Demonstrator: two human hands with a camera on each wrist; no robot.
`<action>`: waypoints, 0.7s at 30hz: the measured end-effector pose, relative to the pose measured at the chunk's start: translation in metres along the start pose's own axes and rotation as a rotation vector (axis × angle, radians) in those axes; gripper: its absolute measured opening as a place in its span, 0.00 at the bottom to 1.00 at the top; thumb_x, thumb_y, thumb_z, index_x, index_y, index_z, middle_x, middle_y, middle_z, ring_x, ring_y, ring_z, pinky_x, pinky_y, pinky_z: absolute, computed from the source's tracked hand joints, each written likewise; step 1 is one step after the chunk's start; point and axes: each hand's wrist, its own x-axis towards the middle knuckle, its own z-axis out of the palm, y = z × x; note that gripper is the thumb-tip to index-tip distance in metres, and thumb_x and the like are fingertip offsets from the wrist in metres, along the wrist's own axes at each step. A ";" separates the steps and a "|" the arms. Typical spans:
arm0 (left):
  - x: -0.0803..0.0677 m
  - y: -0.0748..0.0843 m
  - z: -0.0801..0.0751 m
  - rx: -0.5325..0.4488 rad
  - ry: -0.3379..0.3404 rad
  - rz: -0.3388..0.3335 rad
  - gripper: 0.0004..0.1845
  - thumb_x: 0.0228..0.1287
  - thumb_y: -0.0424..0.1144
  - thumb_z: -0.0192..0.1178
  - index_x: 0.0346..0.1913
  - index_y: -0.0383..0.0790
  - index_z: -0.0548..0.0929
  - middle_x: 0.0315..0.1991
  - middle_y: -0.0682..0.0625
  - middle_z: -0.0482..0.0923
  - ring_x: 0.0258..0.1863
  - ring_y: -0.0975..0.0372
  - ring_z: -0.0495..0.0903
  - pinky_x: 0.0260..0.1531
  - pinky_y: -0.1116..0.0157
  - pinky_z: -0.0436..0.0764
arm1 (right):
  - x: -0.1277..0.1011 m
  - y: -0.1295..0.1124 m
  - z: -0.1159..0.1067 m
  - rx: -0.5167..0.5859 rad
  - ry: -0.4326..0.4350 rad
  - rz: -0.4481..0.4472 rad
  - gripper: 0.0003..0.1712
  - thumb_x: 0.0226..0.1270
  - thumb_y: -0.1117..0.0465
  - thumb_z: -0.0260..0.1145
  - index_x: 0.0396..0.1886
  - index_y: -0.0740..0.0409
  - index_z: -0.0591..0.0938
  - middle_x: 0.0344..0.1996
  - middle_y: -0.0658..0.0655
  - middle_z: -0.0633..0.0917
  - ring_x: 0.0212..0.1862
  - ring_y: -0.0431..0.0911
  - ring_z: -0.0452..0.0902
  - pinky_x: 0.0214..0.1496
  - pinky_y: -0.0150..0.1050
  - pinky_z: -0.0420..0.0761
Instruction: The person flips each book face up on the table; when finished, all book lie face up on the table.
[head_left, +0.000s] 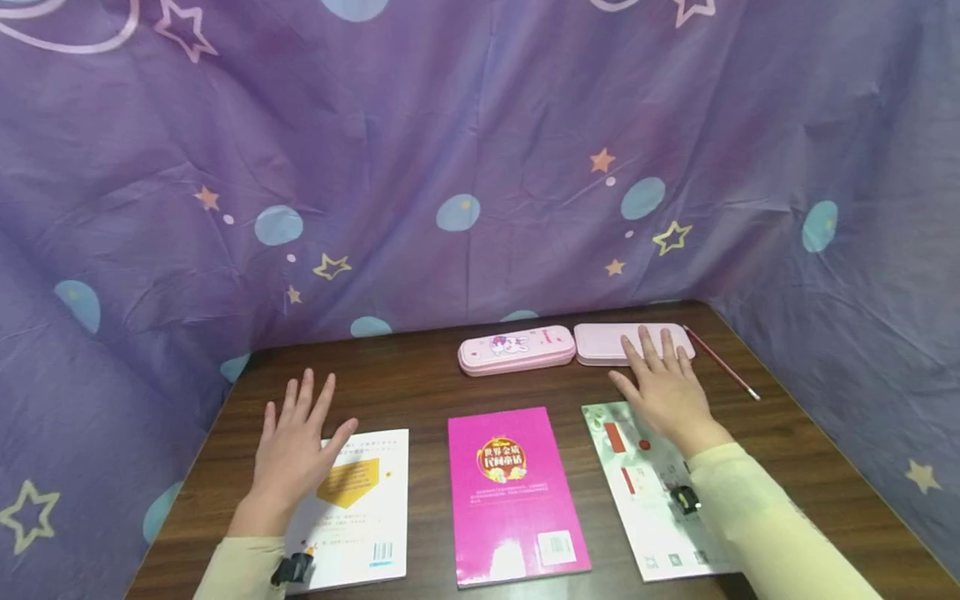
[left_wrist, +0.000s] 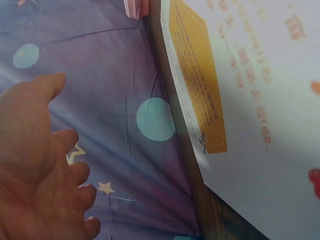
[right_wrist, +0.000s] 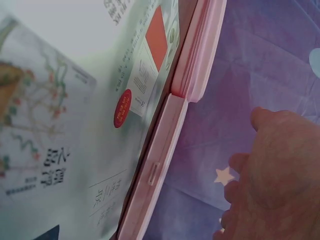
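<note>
My left hand point(head_left: 292, 458), fingers straight and spread, hovers at the left edge of a white book point(head_left: 367, 517) with a yellow-orange panel. In the left wrist view that hand point(left_wrist: 35, 165) holds nothing. My right hand point(head_left: 670, 396) is also spread flat, overlapping a plain pink pencil case point(head_left: 596, 343) and the top of a pale green book point(head_left: 637, 521) in the head view. Nothing is in its fingers in the right wrist view either. Between the hands lies a magenta book point(head_left: 510, 508) with a barcode label.
A pink pencil case with a cartoon picture point(head_left: 517, 350) sits end to end with the plain one at the back of the brown table point(head_left: 420, 400). To their right lies a red pencil point(head_left: 720, 362). Purple patterned cloth point(head_left: 405, 150) hangs behind and at both sides.
</note>
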 end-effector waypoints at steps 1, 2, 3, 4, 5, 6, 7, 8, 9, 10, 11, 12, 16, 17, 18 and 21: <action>0.000 0.000 0.000 -0.002 -0.002 0.000 0.45 0.75 0.65 0.50 0.84 0.48 0.48 0.85 0.40 0.35 0.83 0.39 0.40 0.77 0.34 0.40 | 0.000 0.000 0.000 0.000 0.001 0.001 0.43 0.82 0.36 0.43 0.83 0.57 0.56 0.82 0.69 0.49 0.82 0.70 0.32 0.80 0.68 0.37; 0.000 0.001 0.000 -0.002 -0.002 0.002 0.45 0.74 0.65 0.50 0.84 0.48 0.48 0.85 0.40 0.35 0.83 0.39 0.40 0.77 0.34 0.40 | 0.000 0.000 0.000 -0.001 0.003 0.002 0.43 0.82 0.35 0.44 0.83 0.57 0.56 0.82 0.69 0.49 0.82 0.70 0.32 0.80 0.68 0.38; 0.000 0.001 -0.001 -0.004 -0.002 0.004 0.46 0.74 0.65 0.51 0.84 0.48 0.48 0.85 0.40 0.35 0.83 0.39 0.40 0.77 0.34 0.40 | -0.001 0.000 0.000 -0.002 0.003 0.003 0.43 0.82 0.35 0.44 0.83 0.57 0.56 0.82 0.69 0.49 0.82 0.70 0.32 0.80 0.68 0.38; 0.000 0.001 -0.001 -0.006 -0.004 0.005 0.46 0.75 0.65 0.51 0.84 0.49 0.47 0.85 0.40 0.35 0.83 0.39 0.40 0.77 0.34 0.40 | -0.001 0.001 0.000 -0.003 0.004 0.003 0.43 0.82 0.35 0.44 0.83 0.58 0.56 0.82 0.69 0.50 0.82 0.70 0.32 0.80 0.68 0.38; -0.001 0.002 -0.001 -0.006 -0.004 0.007 0.46 0.75 0.65 0.51 0.84 0.49 0.47 0.85 0.40 0.35 0.83 0.39 0.40 0.77 0.34 0.40 | -0.001 0.001 0.000 -0.002 0.005 0.002 0.43 0.82 0.35 0.44 0.83 0.58 0.56 0.82 0.69 0.49 0.82 0.70 0.31 0.80 0.69 0.38; -0.001 0.002 -0.002 -0.006 -0.005 0.009 0.46 0.75 0.65 0.51 0.84 0.49 0.46 0.85 0.40 0.34 0.83 0.39 0.40 0.77 0.33 0.40 | -0.002 0.001 0.000 -0.003 0.005 0.001 0.43 0.82 0.35 0.44 0.83 0.58 0.56 0.82 0.69 0.49 0.82 0.70 0.31 0.80 0.69 0.39; -0.001 0.002 -0.002 -0.007 -0.005 0.012 0.46 0.75 0.65 0.50 0.84 0.49 0.46 0.85 0.40 0.34 0.83 0.39 0.40 0.77 0.33 0.40 | -0.002 0.002 0.000 -0.006 0.005 0.001 0.43 0.82 0.35 0.44 0.83 0.58 0.56 0.82 0.69 0.49 0.82 0.70 0.31 0.80 0.69 0.39; -0.001 0.002 -0.002 -0.006 -0.003 0.015 0.46 0.75 0.65 0.50 0.84 0.49 0.46 0.85 0.40 0.35 0.83 0.39 0.40 0.76 0.33 0.41 | -0.003 0.003 0.000 -0.009 0.007 0.000 0.43 0.82 0.35 0.44 0.83 0.58 0.56 0.82 0.69 0.49 0.82 0.70 0.32 0.80 0.69 0.39; -0.001 0.002 -0.002 -0.005 -0.003 0.017 0.46 0.75 0.66 0.50 0.84 0.49 0.46 0.85 0.40 0.35 0.83 0.39 0.40 0.76 0.33 0.41 | -0.003 0.003 0.000 -0.009 0.007 -0.001 0.43 0.82 0.35 0.44 0.83 0.58 0.56 0.82 0.69 0.49 0.82 0.70 0.32 0.80 0.69 0.39; -0.001 0.002 -0.002 -0.006 -0.002 0.019 0.46 0.75 0.66 0.49 0.84 0.49 0.46 0.85 0.40 0.35 0.83 0.39 0.40 0.76 0.33 0.41 | -0.004 0.004 0.000 -0.009 0.006 -0.002 0.43 0.82 0.36 0.44 0.83 0.58 0.55 0.83 0.69 0.48 0.82 0.70 0.32 0.80 0.69 0.38; -0.001 0.002 -0.002 -0.006 -0.001 0.021 0.46 0.75 0.66 0.49 0.84 0.49 0.46 0.85 0.40 0.35 0.83 0.39 0.40 0.76 0.33 0.42 | -0.005 0.004 -0.001 -0.007 0.007 -0.003 0.43 0.82 0.36 0.45 0.83 0.58 0.55 0.83 0.69 0.47 0.82 0.70 0.32 0.80 0.69 0.38; -0.001 0.002 -0.002 -0.009 -0.002 0.023 0.46 0.75 0.67 0.49 0.84 0.49 0.46 0.85 0.40 0.35 0.83 0.39 0.40 0.76 0.33 0.42 | -0.005 0.004 -0.001 -0.008 0.007 -0.003 0.43 0.82 0.36 0.45 0.83 0.58 0.55 0.83 0.69 0.46 0.82 0.70 0.32 0.80 0.69 0.37; -0.002 0.003 -0.001 -0.041 -0.019 0.027 0.46 0.75 0.69 0.46 0.84 0.49 0.46 0.85 0.41 0.33 0.83 0.39 0.39 0.76 0.32 0.40 | -0.005 0.006 -0.002 -0.009 0.016 -0.011 0.43 0.82 0.37 0.46 0.83 0.58 0.55 0.83 0.68 0.46 0.82 0.70 0.33 0.80 0.69 0.38; -0.002 0.003 -0.001 -0.054 -0.025 0.028 0.46 0.75 0.69 0.46 0.85 0.49 0.45 0.85 0.40 0.33 0.83 0.39 0.38 0.75 0.31 0.39 | -0.004 0.007 -0.001 -0.016 0.022 -0.018 0.43 0.82 0.37 0.46 0.83 0.58 0.55 0.83 0.69 0.47 0.82 0.71 0.35 0.79 0.70 0.41; -0.002 0.002 0.000 -0.072 -0.029 0.028 0.46 0.75 0.68 0.47 0.85 0.49 0.45 0.85 0.40 0.32 0.83 0.39 0.38 0.75 0.31 0.39 | -0.003 0.007 0.000 -0.020 0.026 -0.022 0.43 0.81 0.37 0.47 0.83 0.57 0.55 0.83 0.68 0.48 0.82 0.71 0.37 0.79 0.70 0.43; -0.003 0.001 0.002 -0.126 -0.034 0.029 0.47 0.75 0.62 0.53 0.85 0.49 0.44 0.85 0.39 0.33 0.83 0.38 0.38 0.75 0.31 0.39 | -0.001 0.005 0.001 -0.037 0.048 -0.043 0.42 0.80 0.39 0.52 0.83 0.56 0.57 0.82 0.68 0.53 0.79 0.72 0.51 0.76 0.70 0.57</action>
